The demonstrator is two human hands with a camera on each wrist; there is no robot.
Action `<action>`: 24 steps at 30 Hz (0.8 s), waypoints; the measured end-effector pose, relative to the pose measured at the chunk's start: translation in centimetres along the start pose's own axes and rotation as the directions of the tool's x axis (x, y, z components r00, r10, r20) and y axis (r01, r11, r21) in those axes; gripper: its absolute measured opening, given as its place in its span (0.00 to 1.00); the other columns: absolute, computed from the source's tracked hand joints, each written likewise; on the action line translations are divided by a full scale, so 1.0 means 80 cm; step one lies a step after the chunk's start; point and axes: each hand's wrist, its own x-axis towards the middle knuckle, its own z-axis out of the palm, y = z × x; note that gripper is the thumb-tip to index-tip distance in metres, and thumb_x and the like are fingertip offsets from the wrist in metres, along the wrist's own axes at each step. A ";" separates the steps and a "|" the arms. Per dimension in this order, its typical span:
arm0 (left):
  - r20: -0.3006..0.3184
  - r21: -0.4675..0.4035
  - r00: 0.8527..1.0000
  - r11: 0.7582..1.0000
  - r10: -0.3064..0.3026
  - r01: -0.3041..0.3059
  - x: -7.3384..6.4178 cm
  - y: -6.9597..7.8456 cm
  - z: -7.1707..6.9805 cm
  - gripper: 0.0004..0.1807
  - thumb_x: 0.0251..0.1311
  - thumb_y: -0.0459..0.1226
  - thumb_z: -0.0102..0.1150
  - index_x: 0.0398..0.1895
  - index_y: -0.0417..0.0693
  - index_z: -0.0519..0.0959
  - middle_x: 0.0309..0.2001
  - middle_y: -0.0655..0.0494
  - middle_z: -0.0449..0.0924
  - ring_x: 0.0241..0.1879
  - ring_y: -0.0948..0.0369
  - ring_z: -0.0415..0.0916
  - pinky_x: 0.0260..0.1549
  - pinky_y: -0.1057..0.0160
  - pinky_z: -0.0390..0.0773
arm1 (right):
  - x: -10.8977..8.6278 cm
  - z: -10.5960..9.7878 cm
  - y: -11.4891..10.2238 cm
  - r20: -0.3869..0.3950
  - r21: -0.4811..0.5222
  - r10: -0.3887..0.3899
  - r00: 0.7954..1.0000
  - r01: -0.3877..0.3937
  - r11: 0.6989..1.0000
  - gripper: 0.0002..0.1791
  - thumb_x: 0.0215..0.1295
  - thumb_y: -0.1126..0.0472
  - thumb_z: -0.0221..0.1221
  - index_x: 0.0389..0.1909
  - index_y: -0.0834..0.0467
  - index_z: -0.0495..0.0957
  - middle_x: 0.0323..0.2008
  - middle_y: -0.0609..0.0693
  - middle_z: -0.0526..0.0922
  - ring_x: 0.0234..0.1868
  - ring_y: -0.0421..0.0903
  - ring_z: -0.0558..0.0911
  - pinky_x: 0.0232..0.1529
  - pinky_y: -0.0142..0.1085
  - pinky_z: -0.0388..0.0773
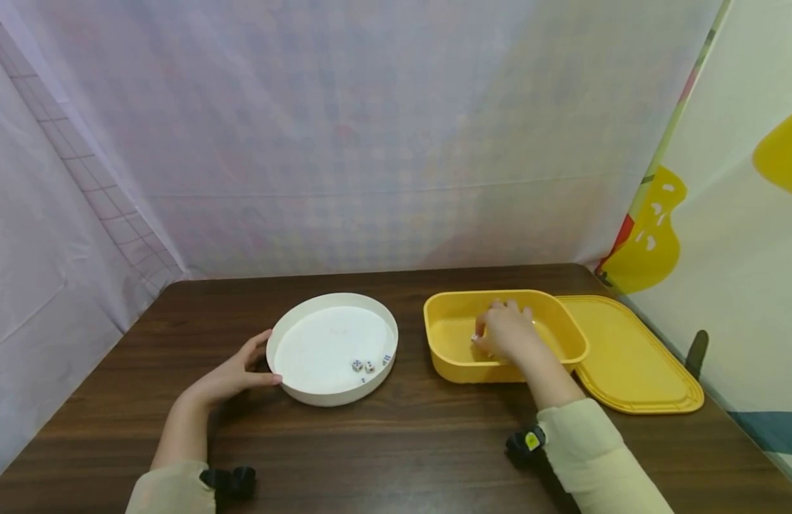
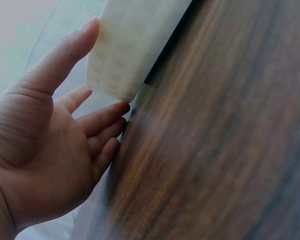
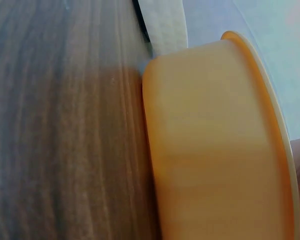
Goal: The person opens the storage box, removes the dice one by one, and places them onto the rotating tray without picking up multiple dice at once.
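Observation:
My left hand (image 1: 232,375) is at the left side of a round white tray (image 1: 337,320), its thumb and fingers spread along the rim. In the left wrist view the thumb rests on the wall and the fairly straight fingertips touch its lower edge. Two white dice with dark pips (image 1: 364,366) lie inside, toward the front right. My right hand (image 1: 508,332) reaches down into a yellow rectangular tub (image 1: 447,360). Between its bent fingertips shows a small white die (image 1: 474,338). The tub's wall hides most of that hand in the right wrist view.
A flat yellow lid (image 1: 640,357) lies right of the tub, one end by its side. The dark wooden table (image 1: 383,457) ends at a hanging pale curtain (image 1: 370,178) behind. A patterned cloth (image 1: 743,285) hangs along the right edge.

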 end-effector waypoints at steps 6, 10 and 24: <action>-0.009 -0.003 1.000 1.000 -0.016 0.016 0.000 -0.001 0.000 0.55 0.55 0.42 0.68 0.76 0.46 0.38 0.72 0.29 0.41 0.71 0.38 0.38 0.61 0.33 0.43 | -0.001 -0.003 -0.006 -0.033 0.002 0.002 0.999 -0.002 1.000 0.07 0.59 0.53 0.64 0.28 0.51 0.82 0.50 0.61 0.74 0.54 0.64 0.65 0.48 0.60 0.57; -0.004 -0.001 1.000 1.000 -0.013 0.013 0.000 0.000 0.000 0.55 0.56 0.41 0.67 0.76 0.45 0.37 0.72 0.29 0.41 0.71 0.38 0.38 0.61 0.33 0.43 | -0.002 -0.006 -0.010 -0.065 -0.005 -0.019 0.998 0.019 1.000 0.07 0.60 0.52 0.64 0.29 0.51 0.82 0.54 0.62 0.73 0.56 0.65 0.64 0.49 0.60 0.57; -0.005 0.004 1.000 1.000 -0.014 0.014 0.000 0.000 0.000 0.55 0.56 0.41 0.68 0.76 0.46 0.38 0.71 0.29 0.42 0.70 0.37 0.39 0.60 0.32 0.43 | -0.010 -0.023 -0.034 -0.159 -0.025 -0.095 0.983 0.092 0.995 0.05 0.58 0.53 0.64 0.30 0.50 0.82 0.54 0.60 0.72 0.56 0.61 0.64 0.47 0.55 0.57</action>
